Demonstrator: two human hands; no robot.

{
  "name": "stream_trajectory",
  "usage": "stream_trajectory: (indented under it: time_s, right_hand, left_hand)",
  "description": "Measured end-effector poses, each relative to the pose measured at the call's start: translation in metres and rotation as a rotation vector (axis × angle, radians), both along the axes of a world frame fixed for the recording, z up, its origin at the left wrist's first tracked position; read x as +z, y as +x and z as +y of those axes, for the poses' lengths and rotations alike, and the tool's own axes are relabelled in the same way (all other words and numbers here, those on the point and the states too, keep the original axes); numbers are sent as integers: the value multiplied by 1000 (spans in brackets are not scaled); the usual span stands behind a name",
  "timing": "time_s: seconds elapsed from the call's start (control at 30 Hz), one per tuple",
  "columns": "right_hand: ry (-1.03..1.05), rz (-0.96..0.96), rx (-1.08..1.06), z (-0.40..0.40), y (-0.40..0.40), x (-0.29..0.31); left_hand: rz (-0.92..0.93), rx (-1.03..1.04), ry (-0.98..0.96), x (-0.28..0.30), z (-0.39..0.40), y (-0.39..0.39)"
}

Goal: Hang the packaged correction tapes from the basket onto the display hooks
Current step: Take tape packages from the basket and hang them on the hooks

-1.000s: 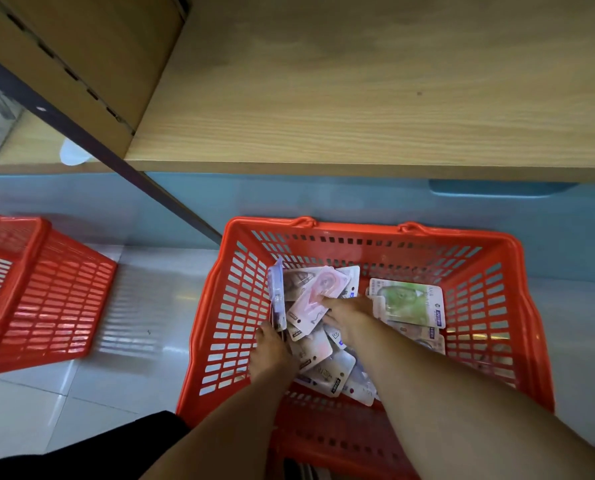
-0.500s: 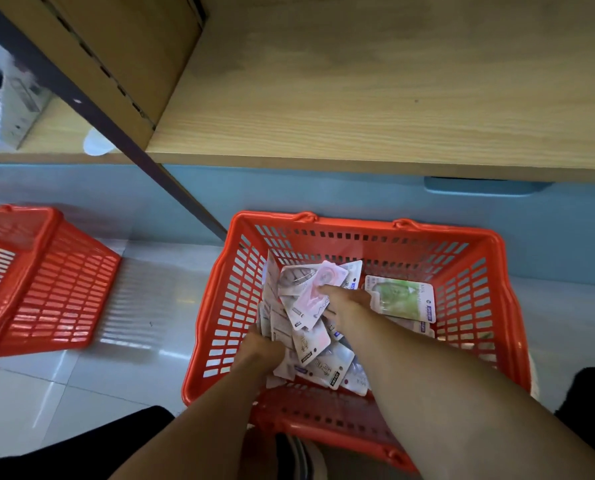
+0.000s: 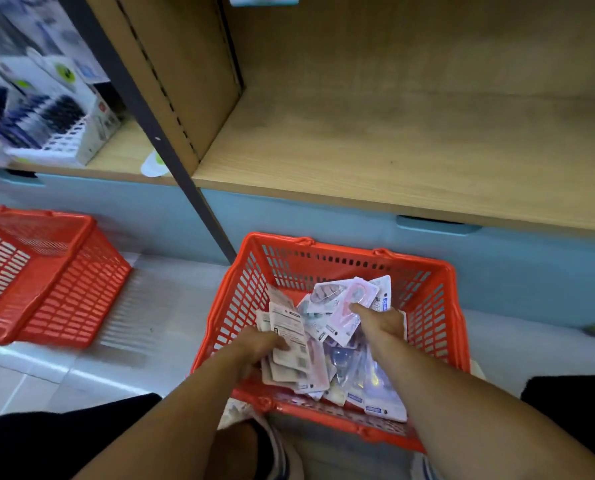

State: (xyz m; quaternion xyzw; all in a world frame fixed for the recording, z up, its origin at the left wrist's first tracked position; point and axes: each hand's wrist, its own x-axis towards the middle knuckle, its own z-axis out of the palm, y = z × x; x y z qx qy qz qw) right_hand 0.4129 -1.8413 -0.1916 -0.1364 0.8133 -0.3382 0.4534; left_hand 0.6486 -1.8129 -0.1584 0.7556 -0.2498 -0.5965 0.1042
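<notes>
An orange plastic basket (image 3: 438, 306) stands on the floor below me, holding several packaged correction tapes. My left hand (image 3: 259, 346) grips a fanned stack of the packages (image 3: 289, 334) with their printed backs up, inside the basket's left half. My right hand (image 3: 381, 322) pinches a pink correction tape package (image 3: 353, 308) near the basket's middle. More packages (image 3: 368, 386) lie loose under my right forearm. No display hooks are in view.
A second orange basket (image 3: 47, 278) stands on the tiled floor to the left. Above the baskets runs a wooden shelf (image 3: 393, 161) over a pale blue base panel (image 3: 531, 271). Boxed goods (image 3: 47, 123) fill the left shelf bay behind a dark upright post (image 3: 171, 157).
My view has tilted up and shows more of the shelf. The stack in my left hand has turned from edge-on to flat and fanned. My right hand still holds the pink package.
</notes>
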Motion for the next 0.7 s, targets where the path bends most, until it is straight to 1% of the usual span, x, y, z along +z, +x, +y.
stream_trajectory:
  time_s: [0.1,0.17,0.27,0.33,0.43,0.5,0.57,0.63,0.7]
  right_hand:
    - [-61,62,61,8,-11,29]
    - [-89,82,128,9,-19,48]
    - [-145,147,350,3,-33,84]
    - [-205,171,539,-8,-45,115]
    - [-272,203,782,-25,-63,178]
    - [-333,189,913,-35,-75,222]
    - [-393,107,990,-39,-84,256]
    - [-423,28,986,-41,-91,273]
    - [-416,-80,936,-42,-96,278]
  left_hand:
    - [8,-45,-56,33,-2,0]
    - [-18,-69,-139,63,-7,1]
    - [-144,-137,-320,106,-19,7]
    - [-232,-199,-411,134,-29,9]
    - [-273,-303,-522,170,-45,11]
    - [-243,-333,-572,189,-57,8]
    - [-178,-352,-605,205,-65,3]
    - [-55,-371,-605,214,-70,-5]
    - [114,-376,-554,217,-67,-15]
